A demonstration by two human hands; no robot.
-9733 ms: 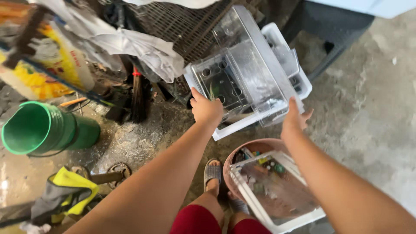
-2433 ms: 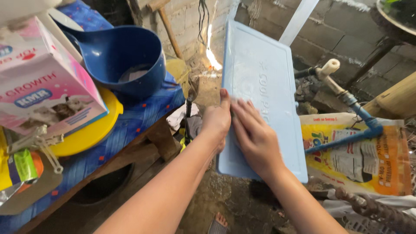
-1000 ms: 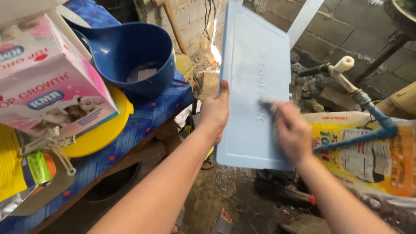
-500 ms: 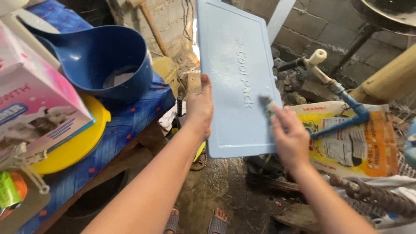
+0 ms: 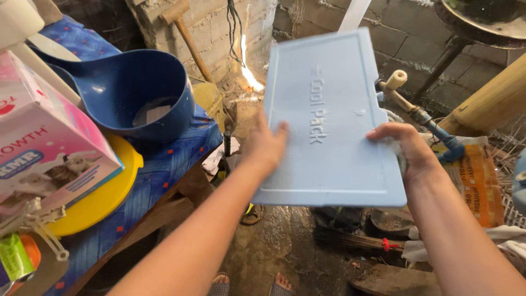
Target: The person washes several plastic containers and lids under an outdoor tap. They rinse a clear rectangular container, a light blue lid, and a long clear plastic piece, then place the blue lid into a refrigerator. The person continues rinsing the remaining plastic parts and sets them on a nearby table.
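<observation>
Pale blue slab now tilted flatter, right hand shifted to its edge

I see a pale blue flat pack, plain apart from raised lettering in the same blue. Left of the pack, a dark blue scoop sits on a blue cloth speckled red, beside a yellow lid and a pink-and-white carton.
</observation>
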